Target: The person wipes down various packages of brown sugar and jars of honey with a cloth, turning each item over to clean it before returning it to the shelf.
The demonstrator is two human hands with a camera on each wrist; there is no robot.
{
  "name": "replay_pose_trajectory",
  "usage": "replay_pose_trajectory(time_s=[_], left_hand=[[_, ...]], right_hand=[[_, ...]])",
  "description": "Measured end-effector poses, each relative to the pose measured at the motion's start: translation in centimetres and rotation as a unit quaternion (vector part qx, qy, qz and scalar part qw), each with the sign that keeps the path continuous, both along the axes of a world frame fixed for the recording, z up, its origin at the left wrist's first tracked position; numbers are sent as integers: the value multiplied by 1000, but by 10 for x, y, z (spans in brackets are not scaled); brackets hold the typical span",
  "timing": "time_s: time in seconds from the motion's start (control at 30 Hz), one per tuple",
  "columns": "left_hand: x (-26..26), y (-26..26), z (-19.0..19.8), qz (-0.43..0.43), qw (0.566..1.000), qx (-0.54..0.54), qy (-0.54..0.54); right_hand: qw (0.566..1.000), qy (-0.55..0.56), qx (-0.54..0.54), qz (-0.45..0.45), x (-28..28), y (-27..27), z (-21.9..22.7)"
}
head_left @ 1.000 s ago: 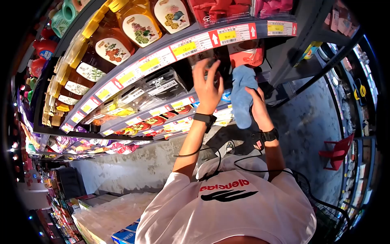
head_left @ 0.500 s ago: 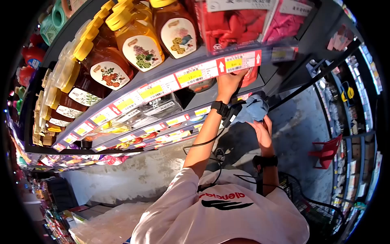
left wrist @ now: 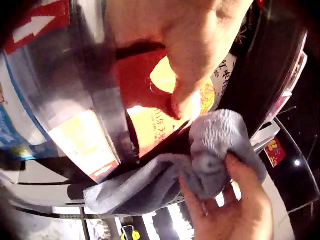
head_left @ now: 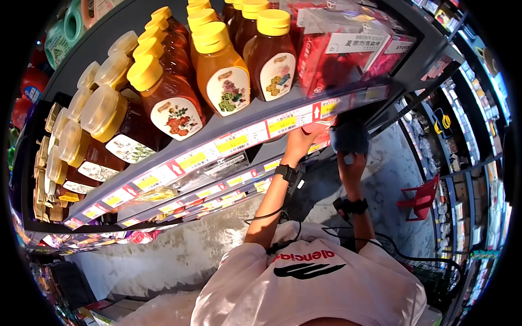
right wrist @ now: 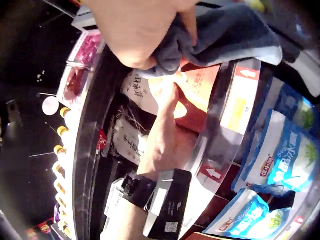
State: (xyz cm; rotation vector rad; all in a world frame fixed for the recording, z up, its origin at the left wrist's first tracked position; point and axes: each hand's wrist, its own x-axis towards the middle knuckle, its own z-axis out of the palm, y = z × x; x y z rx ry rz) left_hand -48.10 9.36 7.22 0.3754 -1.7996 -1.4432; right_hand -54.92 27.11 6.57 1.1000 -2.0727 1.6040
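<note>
My left hand (head_left: 302, 144) reaches in under the price rail and holds a red and orange package (left wrist: 150, 125) on the shelf below. Its thumb lies across the package's front in the left wrist view, while the other fingers are mostly hidden. Beside it, my right hand (head_left: 352, 167) grips a bunched blue-grey cloth (head_left: 349, 136) between thumb and fingers. In the right wrist view the cloth (right wrist: 235, 37) lies against the package's edge (right wrist: 202, 85), with one end hanging over the shelf front. Black and white packs (right wrist: 131, 140) stand on the same shelf.
Honey bottles (head_left: 225, 87) with yellow caps fill the shelf above, next to bags of red packs (head_left: 337, 62). A price rail (head_left: 234, 144) runs along its edge. Blue and white sugar bags (right wrist: 280, 150) sit lower. A red stool (head_left: 421, 201) and a wire basket (head_left: 429, 266) are at the right.
My left hand has gone from the air before the shelf to the red package. The cloth, earlier hanging long from my right hand, is now bunched close to the package. The head view has shifted.
</note>
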Motion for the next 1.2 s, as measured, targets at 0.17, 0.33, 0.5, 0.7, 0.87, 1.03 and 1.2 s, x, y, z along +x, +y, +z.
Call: replay_pose_trajectory(time_s=[0.17, 0.33, 0.5, 0.7, 0.87, 1.03, 1.2], left_hand=[[-1, -4, -22, -24, 997, -25, -69], [6, -1, -17, -131, 986, 103, 30], [-14, -12, -52, -61, 995, 17, -83], [-7, -14, -47, -75, 994, -38, -68], [0, -10, -18, -47, 998, -49, 0], [0, -11, -31, -72, 997, 5, -38], [6, 2, -9, -14, 988, 42, -151]], right_hand=[[978, 157, 128, -58, 4, -35, 23], [945, 267, 185, -29, -23, -63, 58], [972, 199, 117, -32, -32, -76, 28], [955, 271, 96, -73, -32, -53, -37], [975, 202, 80, 37, -23, -34, -23], [985, 154, 49, 67, -36, -47, 8], [978, 208, 2, 23, -52, -91, 62]])
